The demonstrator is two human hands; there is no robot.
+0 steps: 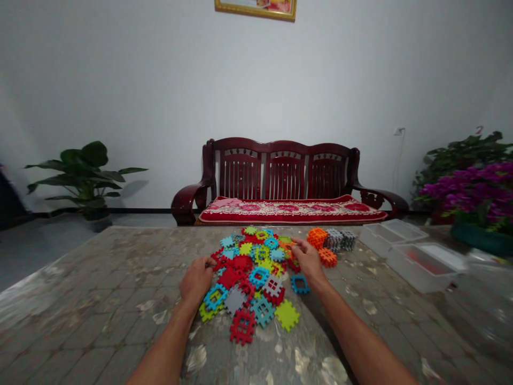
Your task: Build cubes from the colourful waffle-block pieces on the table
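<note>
"Where are the toothed pieces (242, 263)?"

"Heaped on the table (140, 299)."

"Right hand (306, 259)?"

"At their far right, by an orange piece (285, 246); can't tell if gripping."

"Left hand (197, 280)?"

"Left edge, fingers curled, grip unclear. An orange stack (316, 237) stands farther right."

We see a loose, overlapping pile of flat toothed pieces (265, 263), red, blue, lime and grey, some solid, some window-like, spread on the table (132, 299); an orange piece (285, 246) shows at its right side, partly hidden.
</note>
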